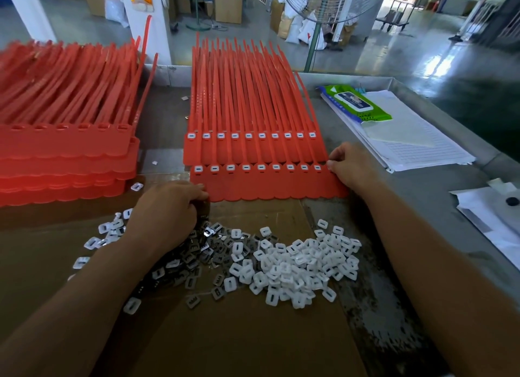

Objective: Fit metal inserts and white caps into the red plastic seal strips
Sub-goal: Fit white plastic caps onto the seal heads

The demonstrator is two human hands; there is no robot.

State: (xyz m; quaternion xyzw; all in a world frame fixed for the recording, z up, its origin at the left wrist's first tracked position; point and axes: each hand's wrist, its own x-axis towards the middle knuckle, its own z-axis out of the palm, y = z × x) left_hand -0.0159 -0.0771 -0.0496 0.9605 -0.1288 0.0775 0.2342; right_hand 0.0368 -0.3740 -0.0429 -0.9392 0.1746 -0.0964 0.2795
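Two red seal strip sheets lie in front of me, the near sheet overlapping the far sheet. White caps sit in both rows of slots. My right hand pinches the near sheet's right end at its last slot. My left hand has curled fingers at the sheet's lower left corner, above the pile of dark metal inserts; whether it grips the sheet or an insert is hidden. A heap of loose white caps lies on the cardboard.
A stack of red strip sheets with empty slots fills the left. Papers with a green wipes pack lie at the right, more papers at the far right edge. A fan stand rises behind the metal table.
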